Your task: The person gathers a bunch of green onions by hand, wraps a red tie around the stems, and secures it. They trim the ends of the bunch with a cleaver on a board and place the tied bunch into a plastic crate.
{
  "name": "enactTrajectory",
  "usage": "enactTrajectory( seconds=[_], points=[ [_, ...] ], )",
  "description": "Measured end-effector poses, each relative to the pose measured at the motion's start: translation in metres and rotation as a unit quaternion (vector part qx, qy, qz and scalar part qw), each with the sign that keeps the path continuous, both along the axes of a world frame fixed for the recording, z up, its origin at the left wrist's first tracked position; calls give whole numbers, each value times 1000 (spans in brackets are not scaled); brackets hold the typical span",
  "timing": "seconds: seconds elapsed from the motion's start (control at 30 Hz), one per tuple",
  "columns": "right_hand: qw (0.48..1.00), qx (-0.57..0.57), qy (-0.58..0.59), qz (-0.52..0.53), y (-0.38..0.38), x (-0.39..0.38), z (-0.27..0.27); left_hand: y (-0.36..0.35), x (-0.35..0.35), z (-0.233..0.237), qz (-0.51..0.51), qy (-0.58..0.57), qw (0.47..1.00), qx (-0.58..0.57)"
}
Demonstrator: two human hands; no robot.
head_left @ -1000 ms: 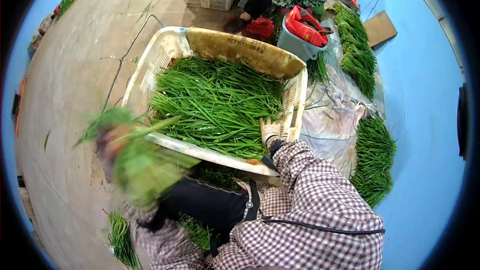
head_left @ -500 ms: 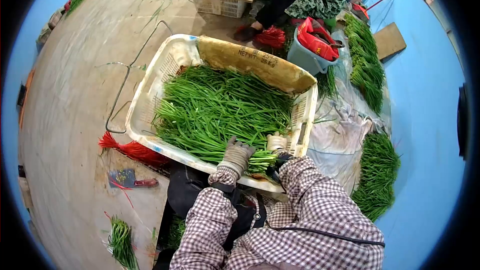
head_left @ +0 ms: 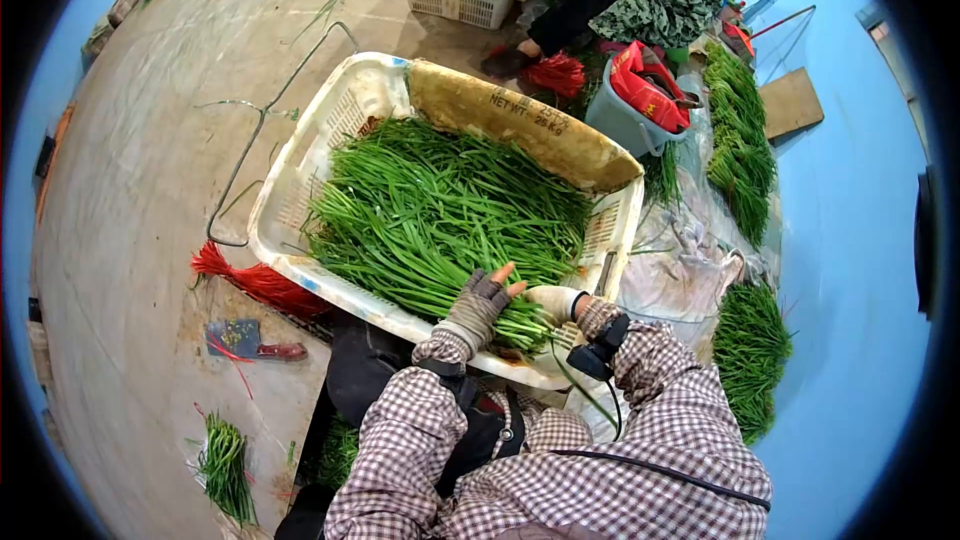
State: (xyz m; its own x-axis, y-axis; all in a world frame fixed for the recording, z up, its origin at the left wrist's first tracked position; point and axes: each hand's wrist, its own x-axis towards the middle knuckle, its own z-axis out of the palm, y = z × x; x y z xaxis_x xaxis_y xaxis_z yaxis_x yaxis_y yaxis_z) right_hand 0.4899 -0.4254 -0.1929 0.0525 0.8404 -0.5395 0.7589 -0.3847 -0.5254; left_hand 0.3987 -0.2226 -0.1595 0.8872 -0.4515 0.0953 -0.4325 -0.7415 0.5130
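A white plastic basket [head_left: 268, 223] holds a heap of long green stalks [head_left: 440, 200], with a stained cardboard sheet along its far side. My left hand [head_left: 480, 308], in a grey-striped glove with bare fingertips, rests on the stalks near the basket's near edge, its fingers apart. Just right of it, my right hand [head_left: 555, 304] in a pale glove is at the cut ends of the stalks; its fingers are hidden among them. A few thin stalks hang over the near rim below my right hand.
A cleaver [head_left: 238, 338] and a tied green bundle [head_left: 227, 470] lie at the lower left, near red ties [head_left: 258, 280]. A wire frame stands left of the basket. Beyond are a blue-grey bucket [head_left: 625, 120], a board-topped crate and a seated person. Green bundles line the right wall.
My left fingers have spread and lifted a little. My right wrist has turned and come out further into view, with the black wrist device now visible. The whole view has shifted slightly.
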Motion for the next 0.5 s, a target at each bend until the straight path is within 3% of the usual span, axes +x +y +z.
enactTrajectory(
  seconds=[0.03, 0.1, 0.13, 0.2, 0.23, 0.27, 0.33, 0.37, 0.4, 0.43, 0.47, 0.5],
  points=[
    [996, -37, 65, -54, 19, -1, 40, 1, 2, 5, 0, 0, 1000, 0],
    [996, -67, -15, -51, 24, -7, 47, -1, 3, 10, -55, 51, 997, 29],
    [992, -67, -10, -104, 28, -8, 63, -2, 3, -6, -46, -20, 998, 32],
    [992, -61, -22, -108, 30, -9, 78, 1, 5, -7, -45, -9, 999, -5],
    [992, -54, -32, -111, 31, -10, 80, 2, 6, -7, -44, 4, 998, -41],
    [997, -21, -23, -72, 29, -8, 74, 3, 12, 11, -61, 96, 993, -26],
    [991, 59, 71, -100, 27, 1, 96, 6, 11, 25, -37, 84, 994, -54],
    [984, -1, 137, -115, 41, 11, 147, 8, 10, 28, -14, 73, 994, -81],
    [916, 138, 309, -215, 32, 30, 151, 12, 11, 15, 14, 201, 933, -298],
    [888, 81, 380, -245, 37, 38, 184, 15, 11, 1, 48, 295, 808, -507],
    [870, 191, 378, -254, 41, 42, 187, 24, 12, 9, 96, 248, 862, -432],
    [802, 131, 464, -351, 27, 46, 205, 35, 12, 11, 116, 173, 924, -320]
  ],
)
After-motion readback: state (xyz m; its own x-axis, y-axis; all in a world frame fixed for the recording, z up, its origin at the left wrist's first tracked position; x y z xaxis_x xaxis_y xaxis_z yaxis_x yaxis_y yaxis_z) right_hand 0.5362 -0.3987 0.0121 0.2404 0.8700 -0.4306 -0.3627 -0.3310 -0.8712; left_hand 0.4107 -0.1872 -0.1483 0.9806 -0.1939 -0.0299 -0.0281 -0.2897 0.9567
